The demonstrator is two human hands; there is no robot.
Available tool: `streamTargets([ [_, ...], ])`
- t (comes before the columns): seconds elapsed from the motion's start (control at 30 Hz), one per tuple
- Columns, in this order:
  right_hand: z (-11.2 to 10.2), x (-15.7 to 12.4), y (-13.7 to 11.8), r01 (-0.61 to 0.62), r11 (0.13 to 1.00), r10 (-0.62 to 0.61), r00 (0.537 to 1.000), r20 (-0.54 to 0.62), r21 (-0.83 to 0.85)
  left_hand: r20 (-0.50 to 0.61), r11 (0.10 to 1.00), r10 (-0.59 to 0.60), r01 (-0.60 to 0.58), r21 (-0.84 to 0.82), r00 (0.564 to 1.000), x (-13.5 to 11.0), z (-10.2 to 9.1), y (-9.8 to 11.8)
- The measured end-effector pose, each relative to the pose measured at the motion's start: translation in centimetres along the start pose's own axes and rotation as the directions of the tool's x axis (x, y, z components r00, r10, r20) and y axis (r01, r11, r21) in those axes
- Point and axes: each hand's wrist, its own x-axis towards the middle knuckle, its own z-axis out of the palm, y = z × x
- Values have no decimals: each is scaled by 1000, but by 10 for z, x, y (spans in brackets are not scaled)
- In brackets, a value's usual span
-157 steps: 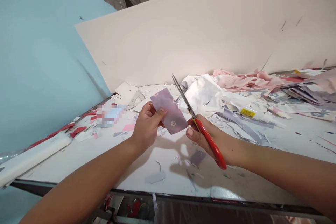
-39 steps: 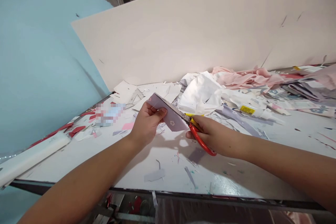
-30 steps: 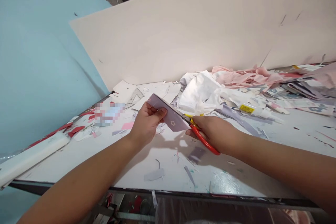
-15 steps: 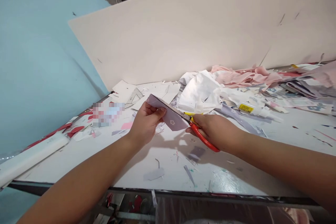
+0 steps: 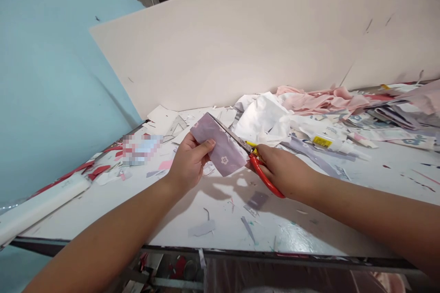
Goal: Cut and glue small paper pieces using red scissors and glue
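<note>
My left hand (image 5: 188,165) pinches a purple paper piece (image 5: 220,149) printed with small white flowers, thumb on top, above a white table (image 5: 302,229). My right hand (image 5: 280,169) grips red-handled scissors (image 5: 256,165). Their metal blades run up and left along the paper's right edge, and the paper's flowered face is turned toward me.
Paper scraps litter the table, with a purple offcut (image 5: 257,200) under my hands. White and pink crumpled sheets (image 5: 309,105) pile at the back right, near a glue tube (image 5: 330,143). A white roll (image 5: 37,203) lies at the left edge. A tall pale board (image 5: 275,41) stands behind.
The paper has tilted up from nearly edge-on so its flowered face shows. The scissor blades stay along its right edge; five seconds ago the scissors stood apart from it.
</note>
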Motion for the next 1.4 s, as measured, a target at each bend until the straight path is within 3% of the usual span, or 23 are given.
streamTargets([
  [0.3,5,-3,4,59,983,-62,998,11,172,54,1000,23,-24,10,998,0,-4,-4],
  [0.43,4,-5,4,91,986,-88,996,-27,140,56,999,36,-38,22,998,0,-4,-5],
  [0.83,2,-5,3,92,983,-96,995,13,158,1,995,93,-93,18,996,2,-3,-3],
  [1.07,2,-6,3,78,980,-76,997,-20,184,-4,995,71,-71,76,997,0,-2,-3],
  [1.23,-3,-8,-2,50,974,-57,998,25,219,45,993,25,-30,111,999,-1,-2,-6],
  [1.4,-3,-10,-3,50,937,-58,998,11,347,68,990,-5,-4,142,998,-2,-2,-5],
])
